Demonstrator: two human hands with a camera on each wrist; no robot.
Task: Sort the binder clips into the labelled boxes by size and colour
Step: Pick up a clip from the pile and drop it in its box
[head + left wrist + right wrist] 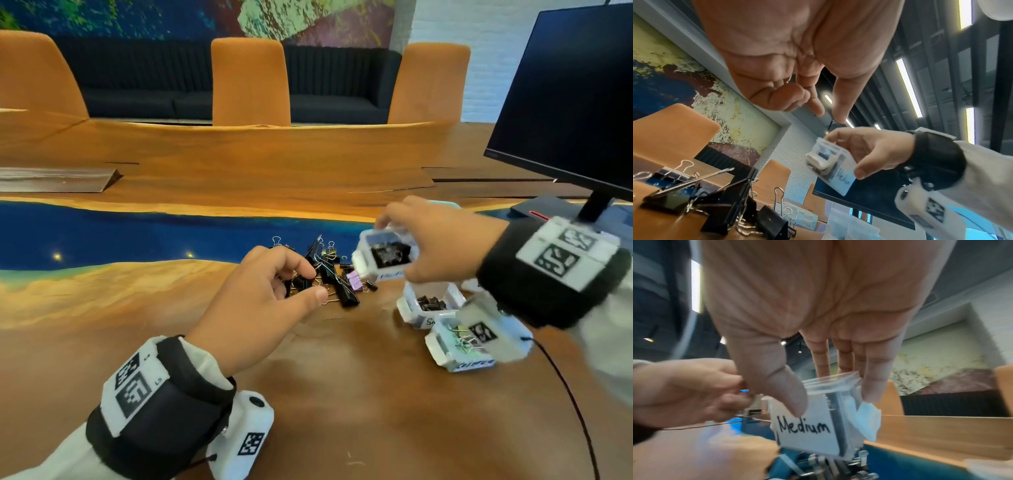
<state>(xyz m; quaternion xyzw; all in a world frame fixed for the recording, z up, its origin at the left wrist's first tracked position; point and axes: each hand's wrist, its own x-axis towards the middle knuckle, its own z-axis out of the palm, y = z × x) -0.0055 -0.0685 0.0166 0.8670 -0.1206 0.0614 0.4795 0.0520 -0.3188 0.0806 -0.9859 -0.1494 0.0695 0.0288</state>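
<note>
A loose pile of binder clips (332, 277), mostly black in mixed sizes with one purple clip (354, 281), lies on the wooden table. My left hand (313, 282) hovers at the pile's near left edge; thumb and index finger are apart, the other fingers curled, and nothing is held. In the left wrist view the big black clips (731, 209) lie below that hand (830, 113). My right hand (399, 246) grips a clear box labelled "Medium" (390, 274) in the air just right of the pile. The box (803, 431) holds black clips and tilts toward the pile.
Two more clear boxes stand under my right wrist: one with small black clips (416, 317) and one with coloured clips (442, 353). A dark monitor (565, 102) stands at the far right. A black cable (565, 394) runs along the table's right side. Orange chairs line the far edge.
</note>
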